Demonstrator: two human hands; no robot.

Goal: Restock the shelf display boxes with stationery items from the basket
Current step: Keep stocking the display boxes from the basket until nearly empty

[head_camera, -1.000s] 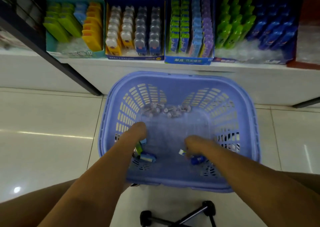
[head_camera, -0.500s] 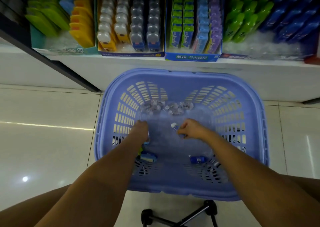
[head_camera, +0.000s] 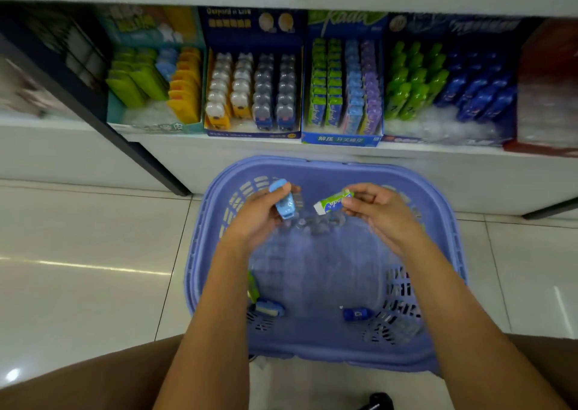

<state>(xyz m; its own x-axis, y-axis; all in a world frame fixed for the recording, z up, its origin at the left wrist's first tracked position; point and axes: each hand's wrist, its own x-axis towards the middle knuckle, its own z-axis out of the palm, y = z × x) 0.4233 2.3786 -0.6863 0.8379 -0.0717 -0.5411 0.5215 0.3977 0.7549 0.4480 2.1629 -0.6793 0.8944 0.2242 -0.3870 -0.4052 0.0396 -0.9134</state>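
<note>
A lilac plastic basket stands on the floor below the shelf. Above its far half, my left hand grips a light blue eraser-like item. My right hand pinches a green and white eraser by one end. Left in the basket are a dark blue item, a blue and white item, a green item and several clear pieces. On the shelf stand display boxes: green/yellow items, bear-shaped items, green, blue and purple erasers, green and blue items.
A dark slanted shelf post runs down to the floor at left of the basket. A red box sits at the shelf's far right. Glossy white floor tiles surround the basket. A black stand part shows at the bottom edge.
Both hands rose out of the basket bottom, each holding an item: light blue one in the left, green and white eraser in the right. The view tilted up toward the shelf.
</note>
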